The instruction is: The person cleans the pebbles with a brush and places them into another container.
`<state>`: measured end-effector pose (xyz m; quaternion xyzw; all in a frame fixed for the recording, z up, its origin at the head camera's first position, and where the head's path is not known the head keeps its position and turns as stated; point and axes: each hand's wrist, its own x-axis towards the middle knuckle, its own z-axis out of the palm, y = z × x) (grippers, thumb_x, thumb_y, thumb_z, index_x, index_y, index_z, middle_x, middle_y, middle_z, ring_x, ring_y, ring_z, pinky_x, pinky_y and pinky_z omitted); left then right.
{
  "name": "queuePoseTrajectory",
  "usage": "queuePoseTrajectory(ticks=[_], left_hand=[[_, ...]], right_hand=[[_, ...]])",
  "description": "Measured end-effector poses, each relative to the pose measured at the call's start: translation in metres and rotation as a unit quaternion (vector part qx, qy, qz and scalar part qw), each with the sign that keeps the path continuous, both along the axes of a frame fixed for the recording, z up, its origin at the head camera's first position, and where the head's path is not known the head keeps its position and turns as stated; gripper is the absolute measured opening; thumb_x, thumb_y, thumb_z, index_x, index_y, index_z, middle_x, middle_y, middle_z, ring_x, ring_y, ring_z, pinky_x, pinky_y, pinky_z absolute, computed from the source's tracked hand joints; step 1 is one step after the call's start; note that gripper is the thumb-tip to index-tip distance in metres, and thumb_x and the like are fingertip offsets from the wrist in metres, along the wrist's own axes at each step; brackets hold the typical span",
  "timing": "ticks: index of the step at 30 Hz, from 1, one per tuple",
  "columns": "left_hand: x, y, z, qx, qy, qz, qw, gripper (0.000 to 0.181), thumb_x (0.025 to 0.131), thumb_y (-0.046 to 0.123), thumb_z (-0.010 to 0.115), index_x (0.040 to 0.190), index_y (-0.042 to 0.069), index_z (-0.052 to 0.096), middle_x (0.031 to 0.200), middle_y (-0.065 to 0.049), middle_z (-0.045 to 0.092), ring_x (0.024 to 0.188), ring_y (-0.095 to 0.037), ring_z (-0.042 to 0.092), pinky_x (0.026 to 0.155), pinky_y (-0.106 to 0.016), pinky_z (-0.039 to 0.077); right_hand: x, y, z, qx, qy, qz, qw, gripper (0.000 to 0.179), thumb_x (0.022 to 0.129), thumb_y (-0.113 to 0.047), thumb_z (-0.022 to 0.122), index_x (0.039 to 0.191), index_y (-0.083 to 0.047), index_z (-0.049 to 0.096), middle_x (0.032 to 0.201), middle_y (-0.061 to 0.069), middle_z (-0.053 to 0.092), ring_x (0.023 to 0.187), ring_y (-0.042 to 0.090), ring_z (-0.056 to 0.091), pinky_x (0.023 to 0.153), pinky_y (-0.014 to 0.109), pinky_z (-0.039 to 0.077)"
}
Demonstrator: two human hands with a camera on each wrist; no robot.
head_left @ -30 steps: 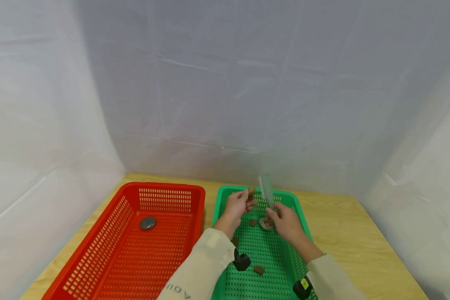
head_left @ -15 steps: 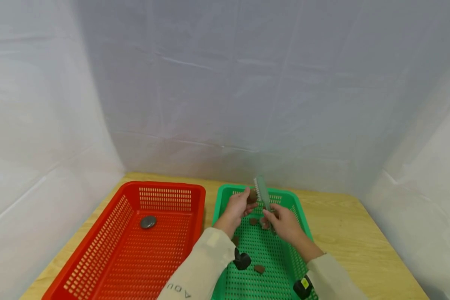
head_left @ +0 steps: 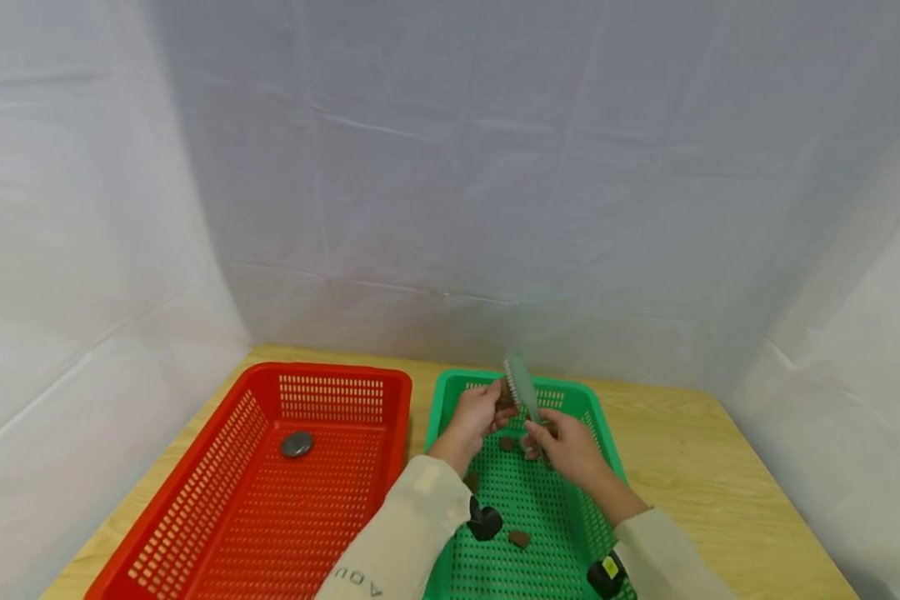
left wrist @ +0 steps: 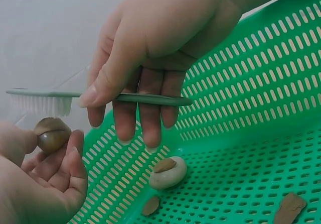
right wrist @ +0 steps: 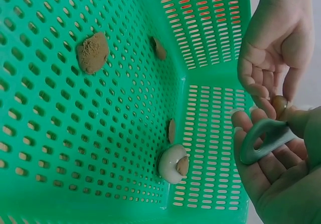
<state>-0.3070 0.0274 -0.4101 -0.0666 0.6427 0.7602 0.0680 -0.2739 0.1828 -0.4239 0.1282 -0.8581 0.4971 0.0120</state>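
Observation:
My left hand (head_left: pixel 471 421) pinches a smooth brown pebble (left wrist: pixel 53 140) over the far end of the green basket (head_left: pixel 602 425). A tan, clay-like patch (left wrist: pixel 49 124) covers the pebble's top. With thumb and fingers, my right hand (head_left: pixel 572 446) holds a pale green brush (head_left: pixel 522 387) by its handle. In the left wrist view its white bristles (left wrist: pixel 42 105) point down, close over the patch. The handle's looped end (right wrist: pixel 258 141) shows in the right wrist view, where the bristles are hidden.
A white stone (left wrist: pixel 173 176) with a brown piece on it lies in the green basket. Several brown, clay-like pieces (right wrist: pixel 93 53) are scattered on its floor. To the left, a red basket (head_left: pixel 403 400) holds a dark grey stone (head_left: pixel 297 444). White sheeting (head_left: pixel 450 167) surrounds the wooden table (head_left: pixel 682 450).
The brush has moved left and slightly down, from apart to right at the pebble. My left hand has stayed about in place, and the grey stone has not moved.

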Motion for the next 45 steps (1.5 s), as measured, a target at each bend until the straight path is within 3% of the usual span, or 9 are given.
queuePoseTrajectory(ticks=[6, 13, 21, 30, 35, 45], left_hand=[[-0.0001, 0.0002, 0.0001, -0.003, 0.002, 0.003, 1.0000, 0.040, 0.105, 0.027, 0.044, 0.125, -0.005, 0.061, 0.079, -0.001, 0.066, 0.059, -0.002, 0.056, 0.056, -0.014, 0.047], [0.0001, 0.0016, -0.0014, -0.026, 0.017, 0.021, 0.9993, 0.037, 0.104, 0.021, 0.049, 0.123, -0.007, 0.062, 0.095, -0.014, 0.071, 0.063, -0.004, 0.057, 0.061, -0.017, 0.050], [0.0003, 0.0010, 0.0004, -0.029, 0.015, 0.020, 0.9992, 0.035, 0.102, 0.020, 0.052, 0.123, -0.005, 0.063, 0.107, -0.018, 0.070, 0.074, -0.006, 0.063, 0.064, -0.018, 0.052], [0.0015, -0.0008, 0.0017, -0.043, 0.025, 0.036, 0.9981, 0.033, 0.103, 0.018, 0.050, 0.120, -0.006, 0.064, 0.089, -0.011, 0.071, 0.057, -0.005, 0.049, 0.057, -0.017, 0.044], [0.0022, -0.0013, 0.0031, -0.045, 0.023, 0.037, 0.9980, 0.033, 0.104, 0.019, 0.049, 0.120, -0.005, 0.065, 0.097, -0.014, 0.071, 0.059, -0.006, 0.049, 0.058, -0.017, 0.043], [0.0011, 0.0001, 0.0005, -0.040, 0.019, 0.048, 0.9979, 0.032, 0.103, 0.016, 0.049, 0.123, -0.005, 0.064, 0.097, -0.016, 0.072, 0.062, -0.005, 0.054, 0.058, -0.016, 0.046]], right_hand=[[-0.0009, 0.0019, -0.0023, 0.007, 0.009, 0.031, 0.9994, 0.027, 0.100, -0.015, 0.056, 0.120, 0.002, 0.061, 0.085, 0.014, 0.071, 0.070, 0.022, 0.068, 0.057, 0.029, 0.052], [0.0035, 0.0040, 0.0006, 0.024, 0.013, 0.050, 0.9984, 0.018, 0.101, -0.014, 0.054, 0.108, 0.001, 0.062, 0.084, 0.013, 0.069, 0.070, 0.019, 0.067, 0.055, 0.029, 0.052], [0.0036, 0.0050, 0.0015, 0.034, 0.018, 0.024, 0.9990, 0.020, 0.100, -0.012, 0.056, 0.107, 0.005, 0.063, 0.085, 0.018, 0.070, 0.070, 0.021, 0.068, 0.056, 0.029, 0.053], [0.0012, 0.0033, 0.0017, 0.026, -0.011, -0.031, 0.9991, 0.021, 0.099, -0.012, 0.056, 0.109, 0.005, 0.064, 0.082, 0.016, 0.069, 0.067, 0.021, 0.069, 0.056, 0.031, 0.055], [-0.0002, 0.0048, 0.0022, 0.035, -0.004, -0.060, 0.9976, 0.027, 0.101, -0.016, 0.054, 0.114, 0.006, 0.062, 0.081, 0.014, 0.071, 0.067, 0.023, 0.068, 0.056, 0.030, 0.051], [0.0021, -0.0001, 0.0045, 0.048, 0.052, -0.041, 0.9967, 0.015, 0.098, -0.015, 0.059, 0.099, -0.002, 0.065, 0.076, 0.006, 0.071, 0.064, 0.014, 0.061, 0.053, 0.029, 0.044]])
